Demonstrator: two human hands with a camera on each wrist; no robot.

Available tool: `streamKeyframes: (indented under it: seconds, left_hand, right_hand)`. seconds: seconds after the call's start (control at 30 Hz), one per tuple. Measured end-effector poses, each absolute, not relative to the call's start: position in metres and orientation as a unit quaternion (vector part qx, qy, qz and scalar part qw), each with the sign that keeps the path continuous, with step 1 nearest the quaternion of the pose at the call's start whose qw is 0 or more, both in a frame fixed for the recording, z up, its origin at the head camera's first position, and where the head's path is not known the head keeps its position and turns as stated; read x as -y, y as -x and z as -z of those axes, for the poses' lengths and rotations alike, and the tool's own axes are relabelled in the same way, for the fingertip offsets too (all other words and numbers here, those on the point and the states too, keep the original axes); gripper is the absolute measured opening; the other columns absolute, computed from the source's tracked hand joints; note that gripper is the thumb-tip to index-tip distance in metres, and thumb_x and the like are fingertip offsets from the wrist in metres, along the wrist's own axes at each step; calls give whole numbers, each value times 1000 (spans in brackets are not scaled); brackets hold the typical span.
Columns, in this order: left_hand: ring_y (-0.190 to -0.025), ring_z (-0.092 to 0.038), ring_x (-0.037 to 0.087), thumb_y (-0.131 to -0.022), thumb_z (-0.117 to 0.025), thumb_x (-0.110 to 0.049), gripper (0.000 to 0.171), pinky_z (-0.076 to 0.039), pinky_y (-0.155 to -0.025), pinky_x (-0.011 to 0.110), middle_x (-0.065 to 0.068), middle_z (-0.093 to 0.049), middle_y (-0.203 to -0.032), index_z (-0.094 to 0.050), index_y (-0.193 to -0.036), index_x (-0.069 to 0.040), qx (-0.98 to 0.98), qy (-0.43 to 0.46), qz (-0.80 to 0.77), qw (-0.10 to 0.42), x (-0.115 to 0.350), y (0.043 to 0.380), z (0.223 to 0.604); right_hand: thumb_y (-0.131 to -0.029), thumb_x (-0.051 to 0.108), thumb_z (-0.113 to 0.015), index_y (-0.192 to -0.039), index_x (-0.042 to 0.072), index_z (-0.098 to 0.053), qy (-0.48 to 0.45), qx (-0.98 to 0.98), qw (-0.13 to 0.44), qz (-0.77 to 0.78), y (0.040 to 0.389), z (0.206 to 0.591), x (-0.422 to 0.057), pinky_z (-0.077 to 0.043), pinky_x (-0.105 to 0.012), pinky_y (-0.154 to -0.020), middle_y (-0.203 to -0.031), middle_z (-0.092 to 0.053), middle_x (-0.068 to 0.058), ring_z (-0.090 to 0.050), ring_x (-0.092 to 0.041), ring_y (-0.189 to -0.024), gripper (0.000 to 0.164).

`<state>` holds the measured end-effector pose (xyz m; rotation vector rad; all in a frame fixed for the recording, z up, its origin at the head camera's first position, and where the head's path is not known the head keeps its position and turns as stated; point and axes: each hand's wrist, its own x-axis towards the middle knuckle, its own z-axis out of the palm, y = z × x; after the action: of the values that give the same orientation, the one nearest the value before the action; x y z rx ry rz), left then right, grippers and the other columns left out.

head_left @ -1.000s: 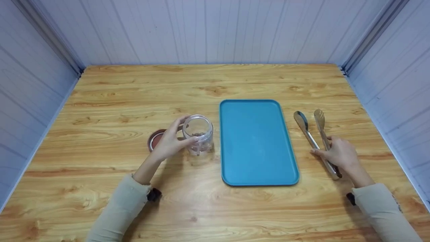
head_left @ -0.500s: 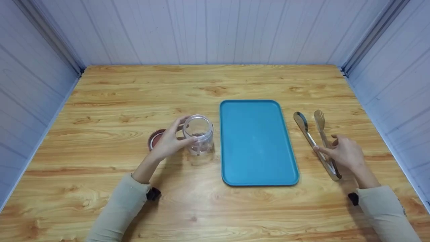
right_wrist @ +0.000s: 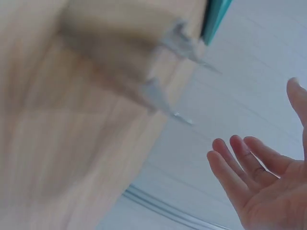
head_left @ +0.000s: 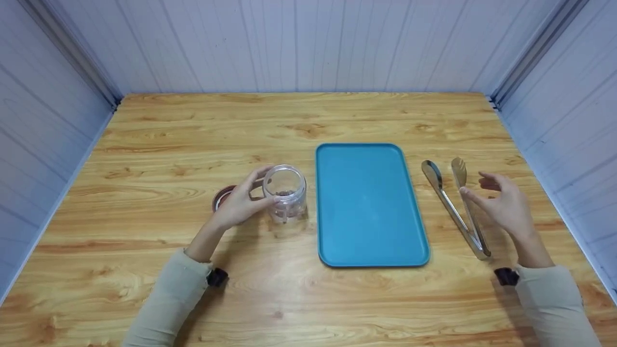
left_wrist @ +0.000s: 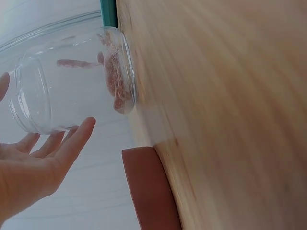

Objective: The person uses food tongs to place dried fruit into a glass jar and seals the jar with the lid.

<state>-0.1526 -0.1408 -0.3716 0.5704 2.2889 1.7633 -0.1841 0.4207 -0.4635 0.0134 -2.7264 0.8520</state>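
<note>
In the head view my left hand (head_left: 241, 205) is around the left side of a clear, lidless jar (head_left: 285, 193), thumb in front and fingers behind. The left wrist view shows the fingers loosely extended along the jar and the thumb apart from it. Reddish-brown pieces (left_wrist: 114, 76) lie at the jar's bottom. A reddish-brown lid (head_left: 221, 196) lies behind the hand, partly hidden. Metal tongs (head_left: 455, 212) rest spread on the table, their tips pointing away. My right hand (head_left: 506, 205) hovers beside their right arm, fingers spread and holding nothing; the thumb tip overlaps that arm in view.
A blue rectangular tray (head_left: 371, 207) lies between the jar and the tongs. Pale panelled walls (head_left: 308, 48) enclose the wooden table (head_left: 193, 125) at the back and both sides.
My right hand has let go of the tongs and moved up and right, leaving them on the table. The left hand has shifted slightly left; the jar stays in place.
</note>
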Motion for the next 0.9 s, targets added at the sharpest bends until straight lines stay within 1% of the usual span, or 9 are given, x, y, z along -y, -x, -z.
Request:
streamKeyframes:
  seconds: [0.07,0.1,0.17,0.3,0.33,0.4,0.5,0.63,0.9]
  left_hand:
    - [-121,-29,38,-81,-63,-6,64,-37,-91,44,19,-31,-134,-28,-134,1,-773,-197,-595,97,143,155,375]
    - [-121,-30,37,-81,-64,-7,64,-37,-91,44,18,-32,-134,-29,-134,0,-772,-199,-596,96,144,156,378]
    - [-120,-31,36,-81,-65,-11,64,-37,-90,44,17,-34,-133,-30,-134,-3,-772,-200,-595,93,147,160,384]
    - [-118,-35,33,-80,-66,-19,64,-37,-90,46,13,-38,-131,-33,-133,-8,-776,-198,-592,91,151,166,394]
    - [-118,-36,32,-79,-67,-21,63,-37,-90,46,12,-39,-130,-34,-133,-9,-777,-197,-591,90,152,166,396]
    - [-117,-38,30,-79,-67,-24,63,-37,-89,47,11,-41,-128,-36,-131,-11,-779,-196,-590,87,153,167,397]
    - [-115,-40,29,-77,-69,-28,63,-37,-89,48,11,-42,-128,-38,-130,-12,-782,-196,-586,80,154,168,398]
    - [-115,-40,30,-77,-69,-28,65,-38,-88,48,13,-40,-129,-37,-131,-11,-783,-196,-584,79,154,168,398]
    - [-115,-38,39,-80,-66,-13,61,-38,-87,49,21,-38,-128,-34,-131,-1,-780,-198,-587,89,151,160,381]
  right_hand:
    - [-72,43,-69,-126,18,-49,-17,937,157,-310,191,471,-423,-47,-43,-71,-108,-55,-8,-51,-24,-96,63]
    - [-73,39,-70,-126,17,-49,-26,932,156,-325,191,468,-419,-47,-45,-72,-108,-54,-10,-51,-26,-97,61]
    - [-75,32,-70,-125,14,-49,-41,920,149,-361,187,455,-404,-47,-43,-75,-110,-54,-12,-50,-26,-100,58]
    - [-77,18,-70,-123,4,-50,-70,884,142,-441,166,411,-356,-47,-29,-79,-111,-52,-16,-49,-21,-102,52]
    - [-77,16,-69,-122,3,-51,-78,877,146,-451,163,403,-345,-46,-24,-79,-111,-52,-15,-49,-17,-102,50]
    - [-78,12,-68,-121,1,-51,-95,866,148,-469,156,388,-326,-45,-19,-79,-112,-52,-16,-49,-13,-101,48]
    - [-79,5,-65,-121,-4,-49,-129,856,137,-482,154,377,-307,-44,-23,-82,-113,-50,-19,-49,-12,-103,46]
    - [-78,-3,-63,-119,-9,-48,-152,842,118,-505,157,377,-290,-44,-28,-84,-114,-49,-21,-47,-16,-105,44]
    - [-80,-7,-59,-121,-8,-46,-182,783,57,-593,165,380,-257,-42,-29,-86,-117,-47,-22,-46,-22,-107,42]
